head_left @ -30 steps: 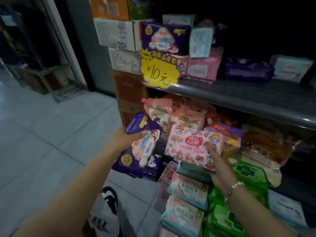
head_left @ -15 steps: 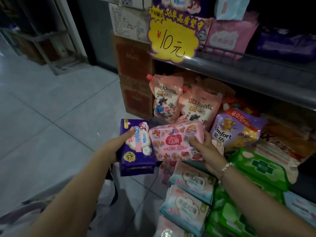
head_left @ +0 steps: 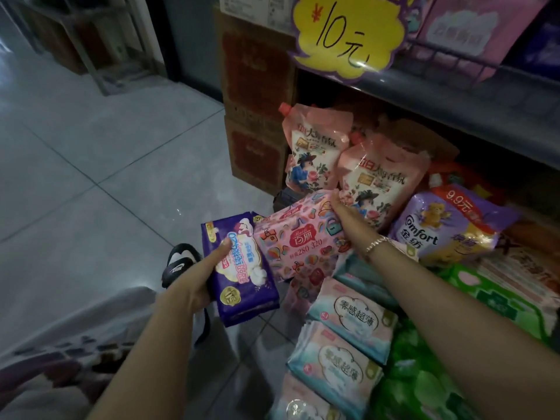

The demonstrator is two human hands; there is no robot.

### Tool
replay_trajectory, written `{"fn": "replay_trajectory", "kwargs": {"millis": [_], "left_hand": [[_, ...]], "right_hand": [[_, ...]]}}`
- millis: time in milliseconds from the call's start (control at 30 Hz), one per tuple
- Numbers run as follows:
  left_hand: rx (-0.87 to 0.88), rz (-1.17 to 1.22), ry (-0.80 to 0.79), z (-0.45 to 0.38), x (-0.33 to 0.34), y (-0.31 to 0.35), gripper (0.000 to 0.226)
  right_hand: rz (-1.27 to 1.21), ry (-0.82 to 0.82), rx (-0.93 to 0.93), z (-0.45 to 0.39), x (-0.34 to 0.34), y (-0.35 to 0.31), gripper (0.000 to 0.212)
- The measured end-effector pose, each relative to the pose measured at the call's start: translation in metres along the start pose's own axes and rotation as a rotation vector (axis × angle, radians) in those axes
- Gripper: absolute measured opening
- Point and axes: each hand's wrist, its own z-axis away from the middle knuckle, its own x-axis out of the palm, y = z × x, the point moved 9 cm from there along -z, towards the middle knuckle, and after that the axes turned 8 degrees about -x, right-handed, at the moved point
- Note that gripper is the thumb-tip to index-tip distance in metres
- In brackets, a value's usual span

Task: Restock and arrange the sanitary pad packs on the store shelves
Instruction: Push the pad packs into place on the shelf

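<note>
Head view: left hand (head_left: pixel 198 281) grips purple pad pack (head_left: pixel 239 269); right hand (head_left: pixel 344 215) holds, probably pinching, pink pad pack (head_left: pixel 298 241).

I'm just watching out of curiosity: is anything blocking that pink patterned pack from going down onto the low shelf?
Yes. The pink patterned pad pack, held by the right hand, hangs over pale blue-and-pink pad packs already stacked beneath it, and two pink spouted refill pouches stand right behind it.

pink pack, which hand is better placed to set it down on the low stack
Right. The right hand already grips the pink pack just above the pale blue packs; the left hand holds the purple pack over the floor.
</note>
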Motion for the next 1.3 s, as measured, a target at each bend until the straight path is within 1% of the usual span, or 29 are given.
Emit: {"fn": "replay_trajectory", "kwargs": {"millis": [67, 100, 167, 200, 233, 300, 367, 400, 467, 533, 633, 767, 833, 933, 1000, 1067, 1133, 1233, 1300], "left_hand": [[0.004, 0.048, -0.011, -0.005, -0.001, -0.008, 0.048], [0.009, 0.065, -0.015, -0.008, 0.0, -0.012, 0.045], [0.009, 0.08, -0.02, -0.012, 0.001, -0.017, 0.028], [-0.001, 0.079, -0.025, -0.014, 0.001, -0.02, 0.023], [-0.009, 0.075, -0.031, -0.016, 0.002, -0.024, 0.022], [-0.024, 0.058, -0.045, -0.021, 0.001, -0.031, 0.034], [-0.047, 0.001, -0.05, -0.028, -0.001, -0.038, 0.051], [-0.058, -0.034, -0.052, -0.031, -0.001, -0.041, 0.055], [-0.076, -0.093, -0.055, -0.035, 0.001, -0.046, 0.056], [-0.093, -0.15, -0.083, -0.038, 0.009, -0.052, 0.054], [-0.083, -0.199, -0.098, -0.043, 0.016, -0.048, 0.053], [-0.072, -0.318, -0.081, -0.043, 0.014, -0.035, 0.059], [-0.104, -0.353, -0.081, -0.043, 0.011, -0.037, 0.059], [-0.167, -0.403, -0.129, -0.042, 0.014, -0.046, 0.058], [-0.205, -0.414, -0.155, -0.041, 0.018, -0.049, 0.052], [-0.24, -0.415, -0.167, -0.039, 0.021, -0.051, 0.045], [-0.234, -0.428, -0.187, -0.041, 0.027, -0.051, 0.051], [-0.168, -0.406, -0.16, -0.049, 0.027, -0.051, 0.068], [-0.149, -0.388, -0.137, -0.053, 0.026, -0.052, 0.07]], "right_hand": [[0.038, -0.054, -0.008, -0.003, 0.009, -0.007, 0.119], [0.078, -0.088, -0.021, 0.0, 0.014, -0.016, 0.116], [0.138, -0.159, -0.033, 0.001, 0.026, -0.027, 0.093], [0.141, -0.194, -0.028, -0.002, 0.03, -0.025, 0.081], [0.148, -0.208, -0.015, -0.006, 0.03, -0.02, 0.073], [0.22, -0.234, 0.02, -0.017, 0.028, -0.006, 0.063], [0.365, -0.302, 0.043, -0.023, 0.029, 0.009, 0.054], [0.459, -0.326, 0.038, -0.026, 0.028, 0.014, 0.047], [0.595, -0.347, 0.013, -0.025, 0.025, 0.017, 0.035], [0.695, -0.388, 0.005, -0.024, 0.028, 0.02, 0.035], [0.832, -0.405, -0.019, -0.027, 0.033, 0.025, 0.044], [0.861, -0.363, -0.082, -0.03, 0.04, 0.024, 0.05], [0.832, -0.351, -0.112, -0.03, 0.044, 0.022, 0.047], [0.846, -0.347, -0.161, -0.035, 0.047, 0.021, 0.034], [0.892, -0.382, -0.171, -0.039, 0.05, 0.022, 0.026], [0.916, -0.396, -0.172, -0.042, 0.053, 0.024, 0.024], [0.933, -0.371, -0.189, -0.046, 0.057, 0.026, 0.025], [0.984, -0.307, -0.192, -0.048, 0.06, 0.029, 0.025], [1.062, -0.317, -0.153, -0.046, 0.059, 0.033, 0.028]]}}
